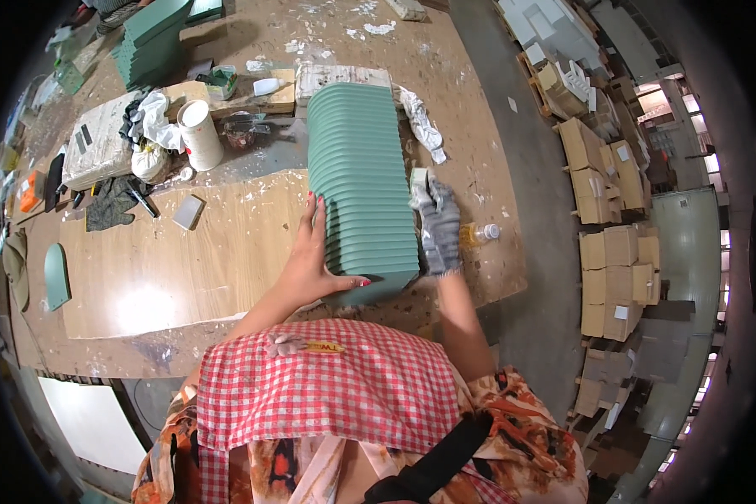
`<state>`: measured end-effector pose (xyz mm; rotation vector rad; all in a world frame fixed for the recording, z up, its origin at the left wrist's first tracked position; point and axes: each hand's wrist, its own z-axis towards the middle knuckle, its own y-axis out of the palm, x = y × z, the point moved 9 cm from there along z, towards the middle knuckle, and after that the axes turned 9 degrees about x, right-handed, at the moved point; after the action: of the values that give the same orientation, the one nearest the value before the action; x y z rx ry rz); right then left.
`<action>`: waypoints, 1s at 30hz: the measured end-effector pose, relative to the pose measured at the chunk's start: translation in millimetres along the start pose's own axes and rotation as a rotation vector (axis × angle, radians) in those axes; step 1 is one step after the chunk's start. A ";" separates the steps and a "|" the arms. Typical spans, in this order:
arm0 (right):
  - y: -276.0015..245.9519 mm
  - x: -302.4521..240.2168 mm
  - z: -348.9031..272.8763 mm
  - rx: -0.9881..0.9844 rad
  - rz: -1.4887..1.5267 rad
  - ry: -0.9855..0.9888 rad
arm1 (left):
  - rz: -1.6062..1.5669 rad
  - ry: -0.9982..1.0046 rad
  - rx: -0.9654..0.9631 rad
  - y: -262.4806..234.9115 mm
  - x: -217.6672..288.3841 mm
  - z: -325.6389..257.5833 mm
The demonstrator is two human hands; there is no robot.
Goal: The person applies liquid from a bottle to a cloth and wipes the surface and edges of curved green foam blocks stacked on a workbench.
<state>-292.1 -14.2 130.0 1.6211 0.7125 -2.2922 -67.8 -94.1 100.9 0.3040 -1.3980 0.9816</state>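
Observation:
A long row of green panels with rounded edges stands packed face to face on the workbench in front of me. My left hand is bare and lies against the row's left side. Its fingers are stretched out, and the thumb reaches across the nearest panel. A grey work glove covers my right hand, beside the row's right edge. Those fingers are closed round a small pale block, whose far end sticks out past them; its exact kind is unclear.
One loose green panel lies far left on the bench. A clear bottle lies right of my glove. A white cylindrical container, a wrapped block and a dark glove sit left. Another green stack stands behind.

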 end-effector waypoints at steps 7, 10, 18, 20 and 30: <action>31.3 5.1 39.3 -0.154 -0.447 -0.101 | 0.256 0.025 -0.076 23.8 -15.4 -1.5; 48.1 10.2 31.8 -0.217 -0.621 -0.101 | 0.244 -0.001 -0.094 23.6 -15.4 -1.9; 92.8 -0.7 3.8 -0.190 -0.544 -0.210 | 0.209 0.007 -0.092 19.7 -10.8 -0.2; 111.8 -19.1 -4.7 -0.229 -0.589 -0.245 | 0.203 0.015 -0.090 20.8 -10.7 -1.1; 125.4 -17.9 -21.1 -0.254 -0.566 -0.392 | 0.307 0.041 -0.105 22.4 -11.9 -2.6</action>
<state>-210.5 -111.3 110.1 0.8883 1.4203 -2.6282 -80.7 -83.7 81.4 -0.0112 -1.4797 1.1517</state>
